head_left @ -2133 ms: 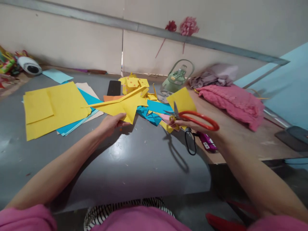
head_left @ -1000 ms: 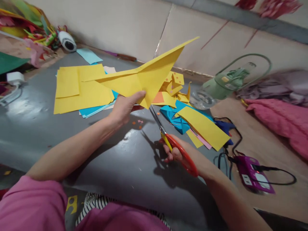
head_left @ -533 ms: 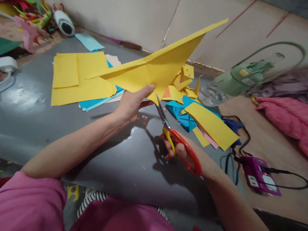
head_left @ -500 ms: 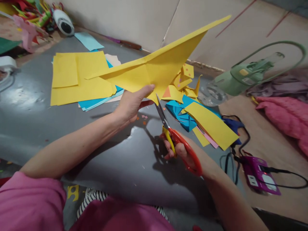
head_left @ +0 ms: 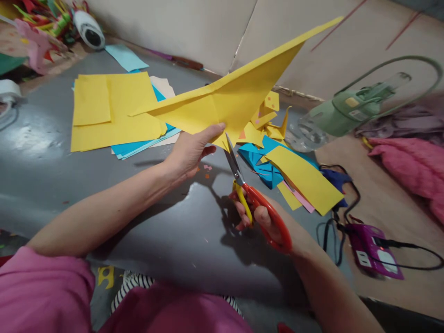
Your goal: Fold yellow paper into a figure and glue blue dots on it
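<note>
My left hand (head_left: 194,150) pinches the lower point of a folded sheet of yellow paper (head_left: 239,92), thumb on top. The paper is held up above the table, its long folded edge slanting up to the right. In my right hand (head_left: 258,217) is a pair of scissors (head_left: 265,210) with red and yellow handles. Their slightly parted blades meet the paper's lower point, just right of my left thumb. Fingers of my right hand are wrapped through the handle loops.
On the grey table (head_left: 166,240) lie a stack of yellow sheets (head_left: 130,101), blue paper cutouts (head_left: 260,166), a yellow strip (head_left: 308,180) and small scraps. A green bottle (head_left: 357,108) stands right, near a purple corded device (head_left: 374,252). A pink glue gun (head_left: 34,44) is far left.
The yellow paper and my left hand have shifted slightly to the right. The scissor blades stay at the paper's lower point, and my right hand has hardly moved.
</note>
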The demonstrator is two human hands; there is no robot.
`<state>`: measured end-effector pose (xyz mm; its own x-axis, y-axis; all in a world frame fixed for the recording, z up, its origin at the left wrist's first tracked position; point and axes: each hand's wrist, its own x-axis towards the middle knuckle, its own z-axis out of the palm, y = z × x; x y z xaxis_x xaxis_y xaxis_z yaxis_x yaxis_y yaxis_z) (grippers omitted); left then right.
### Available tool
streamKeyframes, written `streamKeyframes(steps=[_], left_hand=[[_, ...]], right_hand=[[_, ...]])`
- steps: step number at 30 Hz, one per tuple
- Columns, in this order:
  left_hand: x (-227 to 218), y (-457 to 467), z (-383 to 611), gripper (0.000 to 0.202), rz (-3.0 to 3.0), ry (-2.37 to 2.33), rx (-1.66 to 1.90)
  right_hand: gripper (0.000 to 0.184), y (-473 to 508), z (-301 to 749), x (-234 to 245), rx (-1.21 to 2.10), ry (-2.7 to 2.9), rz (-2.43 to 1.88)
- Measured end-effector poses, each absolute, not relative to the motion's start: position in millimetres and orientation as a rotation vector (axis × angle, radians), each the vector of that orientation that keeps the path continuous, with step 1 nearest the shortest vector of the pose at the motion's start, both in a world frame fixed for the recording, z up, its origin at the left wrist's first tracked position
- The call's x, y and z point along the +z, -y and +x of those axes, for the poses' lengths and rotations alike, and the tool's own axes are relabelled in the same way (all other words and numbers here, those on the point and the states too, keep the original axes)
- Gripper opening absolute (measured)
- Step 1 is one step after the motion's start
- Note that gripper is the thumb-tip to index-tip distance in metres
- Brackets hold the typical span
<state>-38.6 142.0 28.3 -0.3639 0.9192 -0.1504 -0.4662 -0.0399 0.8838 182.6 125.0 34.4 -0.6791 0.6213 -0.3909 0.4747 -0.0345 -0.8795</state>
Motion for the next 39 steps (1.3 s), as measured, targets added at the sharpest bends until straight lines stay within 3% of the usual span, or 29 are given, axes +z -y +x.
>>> streamKeyframes(steps=[10,18,24,39], left_hand=[[24.0,-145.1,-39.4,0.032,0.660,-1.144,1.634],[27.0,-142.7,-36.8,0.054,0.683,-1.181,1.652],[26.4,-142.0,-35.4,0.058,0.701,-1.166,1.643],[17.7,-143.1,-37.2,0.046,0.743,-1.261,1.551]], right_hand=[[0.078,-124.2,188.4,29.8,1.878,1.947,-1.090],[0.079,-125.2,186.7,31.1,1.970,1.868,-1.134],[0.077,-124.1,185.5,31.8,1.975,1.838,-1.141],[0.072,-121.5,186.7,32.5,1.920,1.897,-1.126]])
